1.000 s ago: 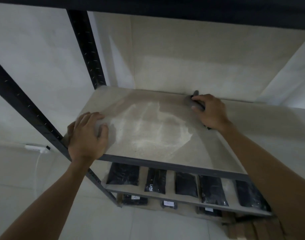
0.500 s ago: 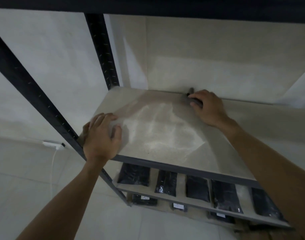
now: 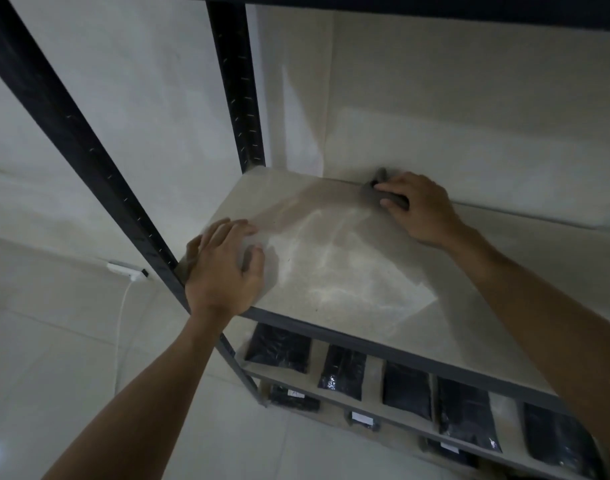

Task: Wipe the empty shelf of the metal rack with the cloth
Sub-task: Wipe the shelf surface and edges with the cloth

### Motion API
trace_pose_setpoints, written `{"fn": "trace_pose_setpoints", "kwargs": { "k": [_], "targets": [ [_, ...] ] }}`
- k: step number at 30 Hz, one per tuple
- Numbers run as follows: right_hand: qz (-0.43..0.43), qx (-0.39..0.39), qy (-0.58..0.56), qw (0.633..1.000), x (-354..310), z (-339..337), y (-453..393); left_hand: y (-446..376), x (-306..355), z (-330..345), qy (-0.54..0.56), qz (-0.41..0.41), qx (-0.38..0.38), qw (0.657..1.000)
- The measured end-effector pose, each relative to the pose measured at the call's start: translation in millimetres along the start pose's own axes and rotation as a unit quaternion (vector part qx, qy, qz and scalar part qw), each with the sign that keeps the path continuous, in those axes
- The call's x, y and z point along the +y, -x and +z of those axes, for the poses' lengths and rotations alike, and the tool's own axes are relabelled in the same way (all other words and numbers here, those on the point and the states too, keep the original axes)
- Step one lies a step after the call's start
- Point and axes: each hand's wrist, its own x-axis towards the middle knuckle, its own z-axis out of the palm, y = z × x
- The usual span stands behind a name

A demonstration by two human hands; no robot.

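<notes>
The metal rack (image 3: 71, 140) has dark uprights and a pale shelf (image 3: 348, 278) that bears no goods, only a whitish dusty patch near its front edge. On the shelf below, black bags (image 3: 277, 348) lie in a row. The left hand (image 3: 224, 271) rests flat at the front left corner — fingers straight, holding nothing. The right hand (image 3: 417, 209) presses a dark grey cloth (image 3: 376, 190) against the back edge, fingers curled over it — the cloth is bunched where shelf meets wall.

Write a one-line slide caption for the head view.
Right hand presses a grey cloth at the shelf's back edge; left hand rests near the front corner.
</notes>
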Motion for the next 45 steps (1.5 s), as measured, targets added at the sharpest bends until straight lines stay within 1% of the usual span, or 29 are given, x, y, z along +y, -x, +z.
{"fn": "trace_pose_setpoints", "kwargs": {
  "k": [1, 3, 4, 5, 6, 8, 10, 12, 15, 16, 17, 18, 19, 20, 21, 23, 25, 27, 28, 29, 31, 33, 35, 40, 41, 43, 45],
  "targets": [
    [-0.031, -0.006, -0.019, 0.999, -7, 3, 8, 0, 0, 0, 0.000, 0.001, 0.001, 1.000],
    [-0.106, -0.053, -0.082, 0.990, -16, 1, 17, 0, 0, 1, 0.000, 0.002, 0.001, 1.000],
    [-0.115, -0.071, -0.110, 0.985, -17, -3, 14, -1, 0, 1, -0.003, 0.002, 0.001, 1.000],
    [-0.102, -0.069, -0.128, 0.984, -15, -9, 7, -1, 0, 1, -0.008, 0.002, 0.000, 1.000],
    [-0.075, -0.050, -0.134, 0.987, -11, -14, -2, 0, 0, 1, -0.013, 0.002, -0.002, 1.000],
    [-0.020, -0.015, -0.096, 0.995, -3, -18, -20, 0, 0, 1, -0.020, 0.001, -0.003, 1.000],
    [0.014, -0.017, -0.049, 0.999, -2, -12, -23, -1, 0, 0, -0.020, 0.001, -0.003, 1.000],
    [0.007, -0.039, -0.070, 0.997, -8, -3, -16, -1, 0, 0, -0.016, -0.004, -0.002, 1.000],
    [-0.057, -0.124, -0.171, 0.976, -11, -4, -6, 0, 0, 0, -0.010, -0.006, -0.003, 1.000],
    [-0.060, -0.133, -0.184, 0.972, -9, -8, -8, 0, 0, 0, -0.009, -0.005, -0.003, 1.000],
    [-0.049, -0.121, -0.190, 0.973, -7, -11, -13, 0, 0, 1, -0.008, -0.004, -0.002, 1.000],
    [-0.034, -0.086, -0.187, 0.978, -5, -14, -19, 0, 1, 1, -0.008, -0.003, -0.002, 1.000],
    [-0.018, -0.044, -0.166, 0.985, -2, -15, -26, 0, 1, 1, -0.009, -0.003, -0.001, 1.000],
    [-0.002, -0.018, -0.134, 0.991, -1, -13, -30, 0, 1, 0, -0.008, -0.003, 0.000, 1.000],
    [0.014, -0.012, -0.105, 0.994, -2, -11, -30, 0, 1, 0, -0.007, -0.004, 0.000, 1.000],
    [0.023, -0.033, -0.092, 0.995, -8, -4, -20, -1, 2, -1, -0.002, -0.005, 0.000, 1.000],
    [-0.016, -0.081, -0.150, 0.985, -15, -1, -6, -1, 2, -2, 0.001, -0.005, 0.000, 1.000],
    [-0.060, -0.145, -0.208, 0.965, -20, -2, 2, 0, 3, -2, 0.003, -0.004, -0.002, 1.000],
    [-0.065, -0.153, -0.218, 0.962, -19, -4, 0, 1, 3, -2, 0.005, -0.004, -0.004, 1.000],
    [-0.056, -0.137, -0.219, 0.964, -17, -7, -4, 1, 3, -2, 0.006, -0.004, -0.006, 1.000],
    [-0.023, -0.069, -0.204, 0.976, -9, -9, -16, 1, 2, -2, 0.007, -0.006, -0.010, 1.000],
    [0.002, -0.038, -0.173, 0.984, -7, -6, -17, 1, 1, -2, 0.007, -0.004, -0.010, 1.000],
    [0.005, -0.041, -0.185, 0.982, -14, -2, -6, 0, 2, -3, 0.007, -0.004, -0.009, 1.000],
    [-0.047, -0.131, -0.238, 0.961, -43, 5, 43, 1, 5, -5, 0.016, -0.005, -0.011, 1.000],
    [-0.052, -0.134, -0.241, 0.960, -42, 2, 41, 1, 5, -5, 0.017, -0.002, -0.010, 1.000],
    [-0.049, -0.093, -0.227, 0.968, -32, -8, 26, 1, 6, -6, 0.020, 0.000, -0.009, 1.000],
    [-0.029, -0.049, -0.189, 0.980, -17, -19, 7, 2, 7, -7, 0.024, 0.000, -0.006, 1.000]
  ]
}}
